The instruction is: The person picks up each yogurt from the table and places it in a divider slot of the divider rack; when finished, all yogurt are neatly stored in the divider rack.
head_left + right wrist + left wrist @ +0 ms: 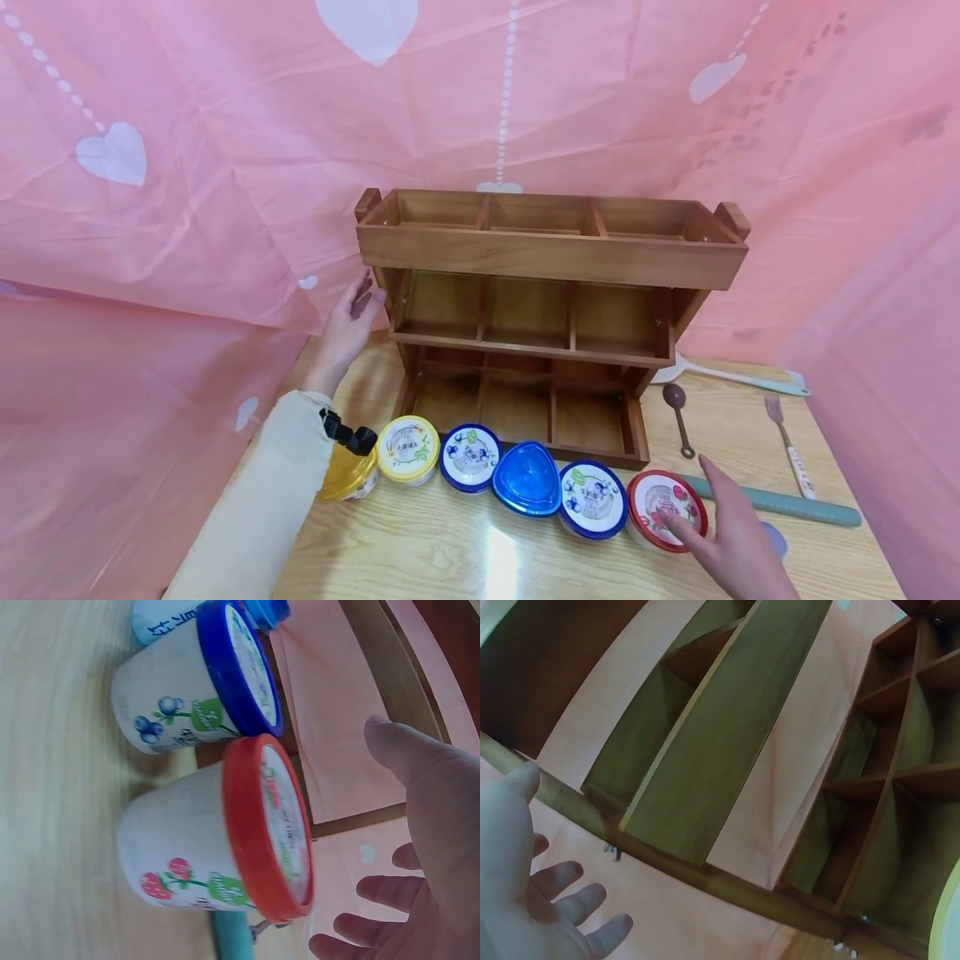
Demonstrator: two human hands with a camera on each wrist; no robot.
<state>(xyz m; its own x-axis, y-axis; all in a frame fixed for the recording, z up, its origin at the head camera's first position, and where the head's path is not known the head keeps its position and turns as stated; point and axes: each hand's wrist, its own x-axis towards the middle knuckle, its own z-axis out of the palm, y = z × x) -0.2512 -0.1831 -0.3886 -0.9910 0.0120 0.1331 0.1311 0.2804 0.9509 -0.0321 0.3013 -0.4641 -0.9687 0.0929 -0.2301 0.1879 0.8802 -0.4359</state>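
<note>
The right hand is seen nearest the camera, fingers spread and relaxed, held over the red-lidded cup at the right end of a row of cups. In the right wrist view the fingers lie just above the red lid; whether they touch it cannot be told, and nothing is gripped. The cup stands upright on the wooden table, its white wall printed with strawberries.

Just beside it to the left a blue-lidded cup is set, followed by a blue triangular lid, a second blue-lidded cup, a yellow-lidded cup and a further yellow cup, partly hidden by the left sleeve.

Farther back, the left hand is laid flat, fingers straight, against the left side of a three-tier wooden rack. In the left wrist view the open fingers are seen near a rack rail; nothing is held. The two hands are well apart.

To the right of the rack, a brown spoon, a fork, a pale green bar-shaped item and a white utensil are noted. A pink heart-printed sheet hangs behind.
</note>
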